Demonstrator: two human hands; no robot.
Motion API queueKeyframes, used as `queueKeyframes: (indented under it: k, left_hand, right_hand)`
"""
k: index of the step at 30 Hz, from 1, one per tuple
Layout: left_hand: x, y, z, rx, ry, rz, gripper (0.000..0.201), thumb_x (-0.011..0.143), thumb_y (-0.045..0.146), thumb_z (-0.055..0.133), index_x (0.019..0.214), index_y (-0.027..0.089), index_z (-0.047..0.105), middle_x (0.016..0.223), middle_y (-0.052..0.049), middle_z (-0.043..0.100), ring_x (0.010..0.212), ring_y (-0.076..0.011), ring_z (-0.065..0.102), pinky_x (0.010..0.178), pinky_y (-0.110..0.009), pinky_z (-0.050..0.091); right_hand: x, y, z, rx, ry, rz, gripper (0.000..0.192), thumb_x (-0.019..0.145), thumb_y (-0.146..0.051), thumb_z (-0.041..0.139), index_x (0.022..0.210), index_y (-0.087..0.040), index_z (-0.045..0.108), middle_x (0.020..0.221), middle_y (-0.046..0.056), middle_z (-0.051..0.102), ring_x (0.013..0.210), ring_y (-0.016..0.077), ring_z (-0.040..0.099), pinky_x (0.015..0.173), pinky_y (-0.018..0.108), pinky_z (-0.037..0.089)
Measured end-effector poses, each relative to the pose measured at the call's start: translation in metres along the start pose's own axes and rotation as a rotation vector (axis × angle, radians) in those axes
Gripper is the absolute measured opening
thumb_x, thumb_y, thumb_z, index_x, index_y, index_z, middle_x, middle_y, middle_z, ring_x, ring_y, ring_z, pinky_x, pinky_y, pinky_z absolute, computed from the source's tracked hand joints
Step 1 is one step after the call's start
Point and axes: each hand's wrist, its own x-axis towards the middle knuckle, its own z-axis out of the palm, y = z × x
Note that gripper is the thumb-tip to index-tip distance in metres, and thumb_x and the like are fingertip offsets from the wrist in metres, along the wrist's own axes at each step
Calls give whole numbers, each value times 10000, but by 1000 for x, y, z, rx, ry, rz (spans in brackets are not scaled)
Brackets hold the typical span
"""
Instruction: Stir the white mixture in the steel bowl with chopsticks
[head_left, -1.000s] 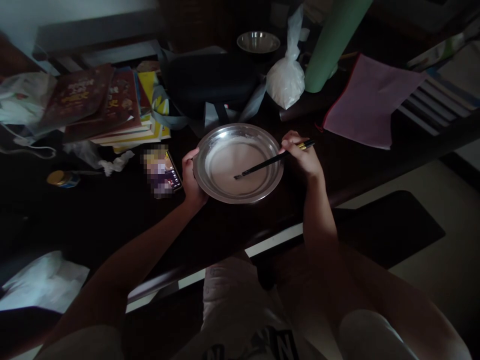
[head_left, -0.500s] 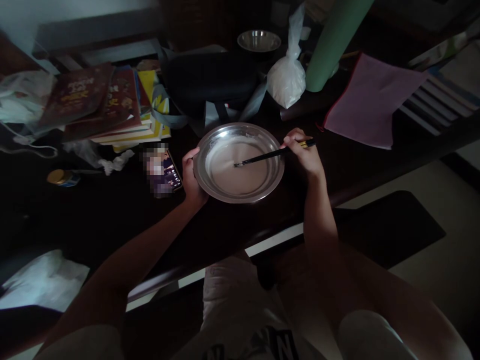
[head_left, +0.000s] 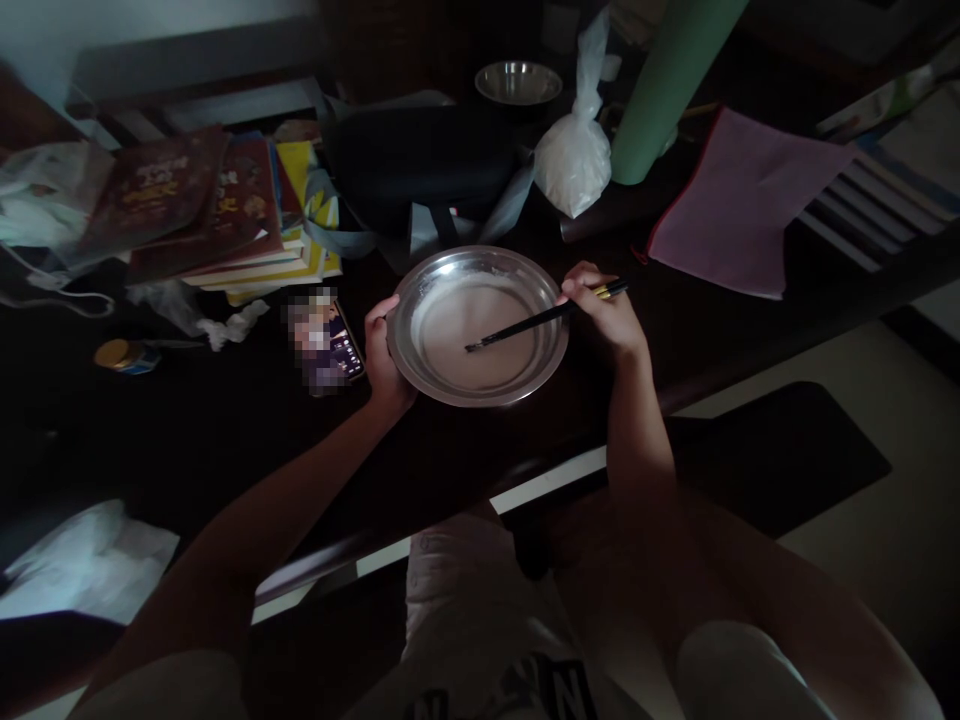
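Plate [head_left: 420, 375] at frame centre on table [head_left: 187, 430]; left hand [head_left: 384, 352] on its left rim, right hand [head_left: 607, 318] at its right rim, chopsticks [head_left: 525, 326] reaching in. Phone [head_left: 330, 345] just left. Books [head_left: 217, 215] upper left. Bag [head_left: 574, 165] and bowl [head_left: 517, 83] above. Folder [head_left: 735, 205] upper right.

arms bare to the elbows, no sleeves seen | left hand [head_left: 384, 358], right hand [head_left: 609, 318] without gloves, rings or watch | light shorts [head_left: 480, 610] | dark print at hem
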Motion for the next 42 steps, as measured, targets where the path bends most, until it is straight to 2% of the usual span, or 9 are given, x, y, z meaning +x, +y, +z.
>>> queueKeyframes:
  k: [2,6,11,16,20,26,30,35,42]
  left_hand:
    - [1,-1,-1,0,-2,-11,503,1152,753,851,1369,298,860,1526,-89,898,1420,-322,818,1354,-533,672]
    - [1,-1,1,5,16,-4,512,1126,758,866,1357,301,870,1521,-82,900,1416,-315,821,1354,-527,676]
    - [-1,2,5,-21,30,9,593,1070,820,899,1336,291,880,1460,-89,916,1325,-306,831,1295,-511,703]
    - [0,2,2,10,18,0,552,1119,786,885,1357,288,873,1510,-92,904,1387,-311,833,1328,-517,690]
    - [0,4,2,6,29,-1,534,1109,782,904,1334,298,895,1458,-94,917,1380,-326,838,1340,-554,700]
    - [0,4,1,12,9,-16,506,1129,775,881,1332,311,886,1496,-84,913,1461,-331,828,1366,-530,669]
    - [0,5,3,0,36,-15,510,1132,753,867,1334,285,877,1471,-94,915,1382,-316,830,1349,-532,670]
    - [-1,6,6,-21,42,-28,456,1126,717,865,1311,300,879,1440,-78,925,1364,-315,832,1332,-528,681]
    - [-2,7,4,7,17,-9,512,1113,784,854,1327,320,888,1515,-87,914,1469,-343,828,1396,-554,657]
  right_hand:
    - [1,1,0,-14,-11,-12,642,926,-918,998,752,-328,815,879,25,657,1092,313,751,1191,603,636]
    - [1,2,0,-12,80,-12,668,952,-970,928,754,-341,821,890,31,612,1094,310,725,1173,588,627]
    - [0,-1,1,-40,1,-5,696,878,-1033,938,824,-344,864,902,31,623,1127,334,706,1223,638,600]
    - [0,0,0,-28,63,5,648,925,-1009,903,883,-363,891,907,36,616,1138,346,716,1241,641,598]
    - [-1,-2,1,-22,-8,-10,656,878,-1007,952,835,-358,866,914,42,627,1134,351,713,1212,640,604]
    - [-1,-9,3,-20,76,16,756,867,-1102,872,750,-357,819,872,28,549,1073,321,671,1162,600,595]
    - [-1,-11,4,-4,-39,13,816,785,-1148,899,694,-343,801,864,37,602,1071,330,676,1169,623,595]
    - [-1,-6,2,9,51,-19,759,888,-1079,886,710,-346,806,901,39,601,1088,323,687,1200,625,588]
    - [1,-6,3,-21,29,10,739,810,-1083,950,745,-358,825,862,32,615,1097,338,694,1213,630,610]
